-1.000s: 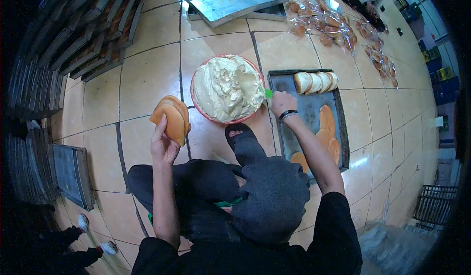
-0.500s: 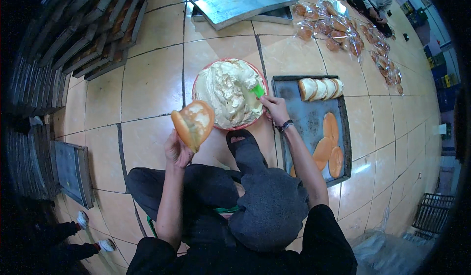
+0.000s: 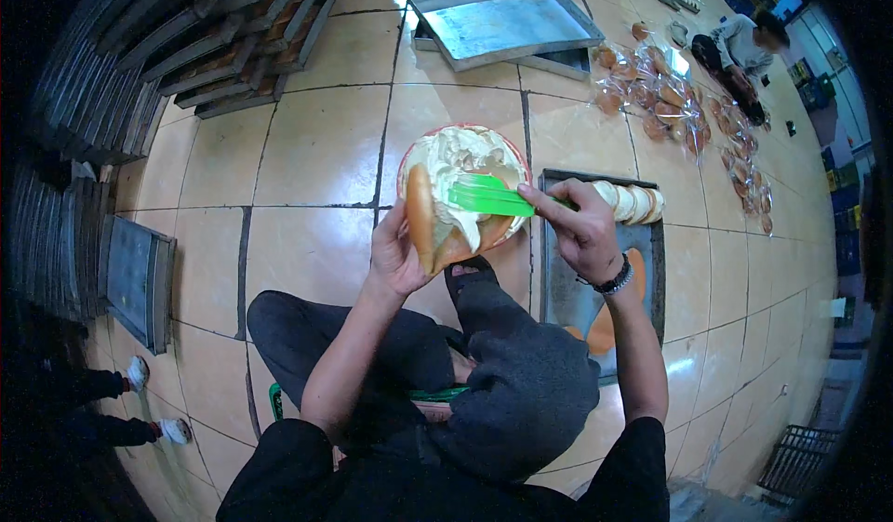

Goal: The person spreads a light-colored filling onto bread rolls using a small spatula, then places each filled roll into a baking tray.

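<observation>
Head view, centre: left hand (image 3: 398,254) grips an opened bread (image 3: 421,217), right hand (image 3: 590,234) a green spatula (image 3: 498,198) over its cream (image 3: 471,228); right-of-centre tray (image 3: 562,289) holds creamed breads (image 3: 633,204), seemingly done, and plain breads (image 3: 603,332), seemingly left.

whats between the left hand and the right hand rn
In the head view, the bread held in the left hand and the green spatula held in the right hand, with the red-rimmed bowl behind them.
</observation>
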A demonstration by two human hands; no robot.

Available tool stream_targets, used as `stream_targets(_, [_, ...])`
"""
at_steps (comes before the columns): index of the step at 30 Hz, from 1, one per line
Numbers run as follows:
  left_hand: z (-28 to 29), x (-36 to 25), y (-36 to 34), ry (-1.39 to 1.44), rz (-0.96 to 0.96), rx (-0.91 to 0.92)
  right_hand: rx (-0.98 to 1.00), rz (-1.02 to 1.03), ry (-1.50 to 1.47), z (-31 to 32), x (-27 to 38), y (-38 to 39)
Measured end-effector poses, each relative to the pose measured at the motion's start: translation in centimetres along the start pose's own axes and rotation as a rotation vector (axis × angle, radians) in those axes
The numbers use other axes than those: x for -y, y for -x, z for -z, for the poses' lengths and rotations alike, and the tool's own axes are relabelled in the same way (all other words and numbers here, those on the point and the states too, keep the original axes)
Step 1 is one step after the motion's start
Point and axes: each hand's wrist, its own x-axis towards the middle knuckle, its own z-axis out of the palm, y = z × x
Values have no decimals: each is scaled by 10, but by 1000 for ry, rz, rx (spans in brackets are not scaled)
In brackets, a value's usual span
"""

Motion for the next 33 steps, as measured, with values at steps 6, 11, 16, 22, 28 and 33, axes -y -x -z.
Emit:
stream_targets(6, [-2, -24, 2, -44, -6, -32, 21, 106, 278, 42, 0, -3])
stream_targets(11, [-10, -34, 2, -363, -91, -99, 42, -121, 93, 45, 25, -14])
stream_targets(16, [-30, -22, -20, -281, -172, -143, 86, -143, 133, 22, 50, -15])
stream_targets(22, [-19, -39, -30, -361, -396, -221, 146, -152, 22, -4, 26, 33])
stream_targets(28, [-19, -40, -17, -868, -567, -108, 20, -540, -77, -124, -104, 158])
stream_targets(33, [-26, -29, -9, -1613, -684, -177, 37, -717, 67, -176, -112, 257])
